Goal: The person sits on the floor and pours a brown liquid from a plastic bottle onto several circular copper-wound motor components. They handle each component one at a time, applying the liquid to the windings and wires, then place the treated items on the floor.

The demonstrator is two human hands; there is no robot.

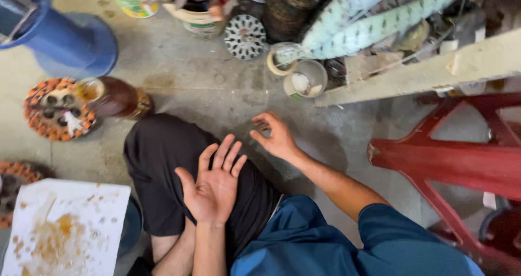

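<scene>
Both my hands are empty, my left hand (213, 186) palm-up with fingers spread over my knee, my right hand (275, 136) loosely curled above the concrete floor (217, 86), the copper-wound stator (57, 109) lying untouched.

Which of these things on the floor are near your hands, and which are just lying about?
Near the hands:
left hand, open, palm up over black-trousered knee
right hand, open above the concrete floor

Lying about:
copper-wound stator
brown bottle
stained white board
red stool
small cup
</scene>
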